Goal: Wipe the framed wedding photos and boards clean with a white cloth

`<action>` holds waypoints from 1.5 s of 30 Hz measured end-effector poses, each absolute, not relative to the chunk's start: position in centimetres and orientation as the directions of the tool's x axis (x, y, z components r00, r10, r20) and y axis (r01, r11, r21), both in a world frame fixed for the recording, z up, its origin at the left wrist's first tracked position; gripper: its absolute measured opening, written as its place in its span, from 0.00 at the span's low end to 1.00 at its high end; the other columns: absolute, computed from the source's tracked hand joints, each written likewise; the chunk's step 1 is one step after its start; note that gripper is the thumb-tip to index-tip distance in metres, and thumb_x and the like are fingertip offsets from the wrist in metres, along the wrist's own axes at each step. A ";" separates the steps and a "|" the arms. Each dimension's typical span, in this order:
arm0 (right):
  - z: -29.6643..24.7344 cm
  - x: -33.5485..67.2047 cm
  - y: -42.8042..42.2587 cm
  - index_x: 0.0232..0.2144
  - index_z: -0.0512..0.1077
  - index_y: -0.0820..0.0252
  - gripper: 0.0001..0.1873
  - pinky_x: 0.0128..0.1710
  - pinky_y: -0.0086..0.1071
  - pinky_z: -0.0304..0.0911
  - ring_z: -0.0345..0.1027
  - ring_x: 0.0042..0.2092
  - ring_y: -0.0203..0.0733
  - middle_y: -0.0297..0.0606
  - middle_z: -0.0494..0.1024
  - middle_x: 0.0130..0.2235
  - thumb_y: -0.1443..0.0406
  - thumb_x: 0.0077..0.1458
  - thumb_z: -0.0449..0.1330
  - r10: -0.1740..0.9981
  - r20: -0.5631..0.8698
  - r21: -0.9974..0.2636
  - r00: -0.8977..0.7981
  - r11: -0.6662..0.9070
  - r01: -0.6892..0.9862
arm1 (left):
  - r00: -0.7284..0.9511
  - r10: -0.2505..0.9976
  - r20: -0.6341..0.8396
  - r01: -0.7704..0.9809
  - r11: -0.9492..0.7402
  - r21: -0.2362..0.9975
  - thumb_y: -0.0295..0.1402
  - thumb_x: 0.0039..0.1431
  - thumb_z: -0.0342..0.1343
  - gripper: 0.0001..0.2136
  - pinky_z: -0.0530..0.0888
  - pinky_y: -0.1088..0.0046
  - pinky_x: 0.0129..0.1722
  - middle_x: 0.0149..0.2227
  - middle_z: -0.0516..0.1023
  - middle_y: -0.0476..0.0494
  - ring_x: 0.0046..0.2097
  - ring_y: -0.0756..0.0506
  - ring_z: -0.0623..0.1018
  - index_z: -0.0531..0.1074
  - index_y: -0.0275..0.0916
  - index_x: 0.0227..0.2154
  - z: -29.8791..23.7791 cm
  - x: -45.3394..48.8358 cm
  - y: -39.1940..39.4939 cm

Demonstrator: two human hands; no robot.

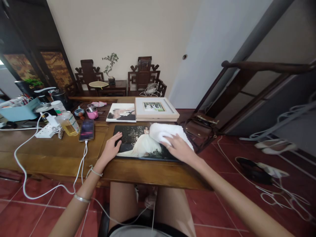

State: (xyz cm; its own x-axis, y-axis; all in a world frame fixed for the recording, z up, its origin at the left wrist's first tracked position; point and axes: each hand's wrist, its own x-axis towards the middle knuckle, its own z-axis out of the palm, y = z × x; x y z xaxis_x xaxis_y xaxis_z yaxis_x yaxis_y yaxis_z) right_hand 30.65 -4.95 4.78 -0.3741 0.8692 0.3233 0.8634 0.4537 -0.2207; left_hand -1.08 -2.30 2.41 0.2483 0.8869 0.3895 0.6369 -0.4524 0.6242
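A dark photo panel (133,141) showing a figure in a long white gown lies flat on the wooden table near its front edge. At the panel's left edge rests my left hand (112,148), fingers apart and holding nothing. My right hand (179,148) presses a bunched part of a white towel (170,130) onto the panel's right side. The rest of the towel spreads over the panel's upper right corner and hides that part of the picture.
Behind the panel lie a white-framed picture (157,116) and a smaller photo panel (120,115). To the left are a charging phone (86,130), a bottle of yellow liquid (69,123), a pink cup (92,113) and a power strip (48,129). A wooden chair (212,98) stands right.
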 end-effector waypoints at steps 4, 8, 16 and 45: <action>4.2 30.3 -11.8 0.38 0.75 0.61 0.15 0.59 0.58 0.44 0.55 0.61 0.55 0.53 0.64 0.59 0.66 0.59 0.49 0.785 0.349 -0.163 -0.512 0.589 0.792 | 0.252 0.876 0.411 0.660 -0.466 0.589 0.31 0.60 0.45 0.18 0.60 0.60 0.62 0.56 0.69 0.34 0.60 0.42 0.66 0.70 0.30 0.50 2.2 -0.9 -2.4; 4.5 29.9 -14.8 0.35 0.75 0.58 0.13 0.61 0.58 0.42 0.52 0.62 0.52 0.47 0.65 0.59 0.69 0.56 0.50 0.750 0.298 -0.191 -0.591 0.653 0.733 | 0.279 0.872 0.403 0.655 -0.479 0.584 0.32 0.60 0.45 0.19 0.59 0.59 0.62 0.58 0.67 0.36 0.61 0.43 0.65 0.70 0.31 0.51 2.0 -1.1 -2.1; 4.9 30.4 -5.4 0.44 0.73 0.59 0.18 0.59 0.54 0.48 0.59 0.58 0.53 0.46 0.70 0.55 0.61 0.62 0.47 0.800 0.303 -0.204 -0.517 0.585 0.785 | 0.325 0.871 0.367 0.606 -0.490 0.627 0.34 0.61 0.44 0.20 0.57 0.56 0.63 0.59 0.65 0.37 0.63 0.43 0.62 0.68 0.34 0.53 1.5 -1.7 -1.5; 5.5 29.0 -6.1 0.47 0.72 0.59 0.17 0.61 0.55 0.44 0.53 0.62 0.51 0.48 0.67 0.58 0.63 0.61 0.48 0.778 0.249 -0.179 -0.577 0.622 0.762 | 0.324 0.857 0.401 0.642 -0.510 0.573 0.33 0.63 0.42 0.19 0.58 0.56 0.62 0.59 0.66 0.38 0.63 0.43 0.62 0.68 0.35 0.53 1.7 -1.3 -2.1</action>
